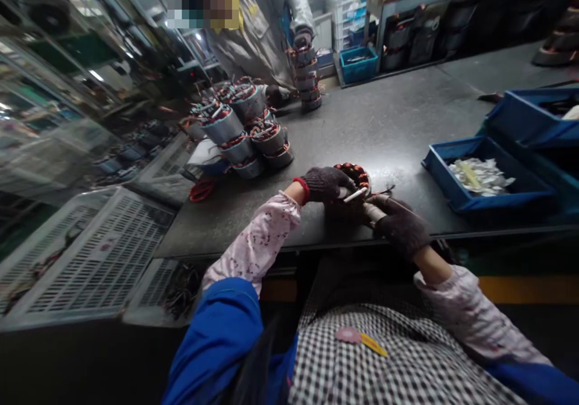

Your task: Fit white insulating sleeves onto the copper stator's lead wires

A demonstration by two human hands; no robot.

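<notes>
Starting far left: white slotted plastic crates (pixel 90 254), ribbed grid lids, stacked below the bench edge, contents blurred. Next, a heap of stators (pixel 244 131), grey steel rings with copper-red windings and loose wires, piled on the dark matte bench (pixel 398 122). Behind the heap a co-worker in a grey jacket, gloved hand (pixel 302 38) on top of a tall stack of stators (pixel 307 76) near the bench's far edge.

Centre: wearer's left hand (pixel 325 185), dark knit glove with red cuff, pink floral sleeve, fingers curled over the near rim of a single stator (pixel 355 176) lying flat on the bench close to the front edge. Copper coils visible only at its top; the rest is hidden by both gloves. A thin white sleeve or tube (pixel 355 195) sits pinched between the left fingertips. Right hand (pixel 398 224), same dark glove, fingers closed narrow against the stator's right side; what they grip is hard to make out, maybe a wire lead.

Right: blue plastic tray (pixel 456 197), rectangular, holding crumpled white paper slips (pixel 479 175). Further blue bins (pixel 529 116) cut off by the frame edge.
</notes>
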